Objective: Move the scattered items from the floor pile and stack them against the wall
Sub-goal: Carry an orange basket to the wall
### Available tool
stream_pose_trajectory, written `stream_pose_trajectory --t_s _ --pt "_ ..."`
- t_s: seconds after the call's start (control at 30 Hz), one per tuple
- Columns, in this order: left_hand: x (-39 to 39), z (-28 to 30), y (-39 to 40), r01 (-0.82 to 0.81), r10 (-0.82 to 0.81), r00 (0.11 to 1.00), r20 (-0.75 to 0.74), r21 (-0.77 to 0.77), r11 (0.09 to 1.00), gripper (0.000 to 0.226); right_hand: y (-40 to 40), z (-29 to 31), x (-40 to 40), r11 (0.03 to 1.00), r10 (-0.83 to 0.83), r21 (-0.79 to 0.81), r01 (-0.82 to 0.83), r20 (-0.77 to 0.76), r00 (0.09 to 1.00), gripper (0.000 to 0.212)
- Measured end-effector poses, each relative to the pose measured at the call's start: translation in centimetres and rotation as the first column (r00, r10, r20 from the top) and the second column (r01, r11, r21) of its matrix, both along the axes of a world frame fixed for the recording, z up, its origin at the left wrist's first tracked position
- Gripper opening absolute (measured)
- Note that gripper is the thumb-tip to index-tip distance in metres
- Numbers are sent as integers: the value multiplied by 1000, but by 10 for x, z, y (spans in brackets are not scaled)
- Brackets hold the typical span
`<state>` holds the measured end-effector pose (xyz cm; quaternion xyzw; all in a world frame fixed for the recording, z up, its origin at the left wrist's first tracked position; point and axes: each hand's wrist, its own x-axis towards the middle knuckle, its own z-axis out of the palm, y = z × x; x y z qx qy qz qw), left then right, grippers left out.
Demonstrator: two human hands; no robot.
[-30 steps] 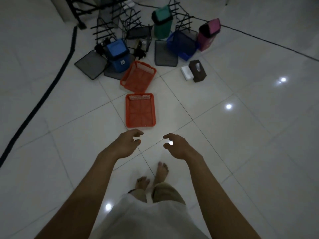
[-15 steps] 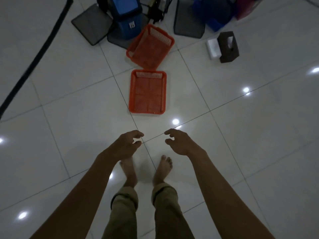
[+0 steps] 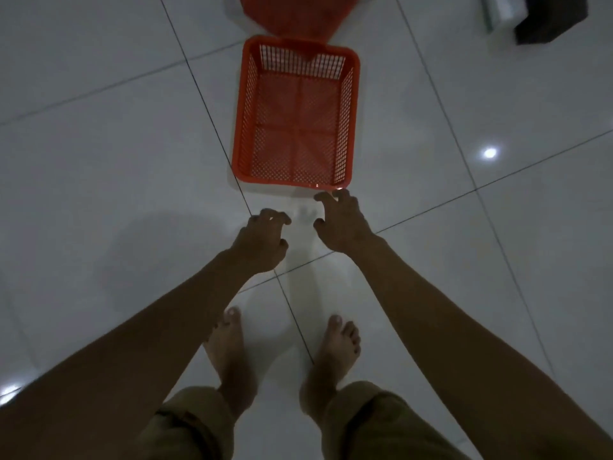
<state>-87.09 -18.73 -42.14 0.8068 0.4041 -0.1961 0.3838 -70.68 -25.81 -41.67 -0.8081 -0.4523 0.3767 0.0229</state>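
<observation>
An orange mesh basket lies flat on the white tiled floor, open side up, straight ahead of me. My right hand reaches down with loosely curled fingers, its fingertips just short of the basket's near right corner. My left hand hangs a little further back and left, fingers loosely curled, holding nothing. A second orange basket shows partly at the top edge, behind the first.
A dark brown box and a white box lie at the top right. My bare feet stand on the tiles below my hands. Open floor spreads to the left and right.
I have stepped and bent closer, so the orange basket looms larger. Both hands dropped toward its near edge, the right one leading. The rest of the pile has left the view.
</observation>
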Motion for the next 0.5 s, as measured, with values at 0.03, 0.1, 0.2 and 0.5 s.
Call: stream_pose_trajectory --t_s 0.03,0.1,0.2,0.5 --pt "3 -22 3 69 -66 997 -29 104 992 56 5 -22 0 998 29 54 -34 91 995 59" --pt "6 -62 11 221 -195 974 -111 315 923 74 16 -65 3 983 74 143 -113 255 964 65" --pt "6 -118 29 331 -324 939 -116 566 755 88 29 -126 15 955 137 192 -227 393 909 70" --pt "9 -158 105 566 -578 785 -222 635 526 78 48 -162 51 859 364 112 -500 554 749 27"
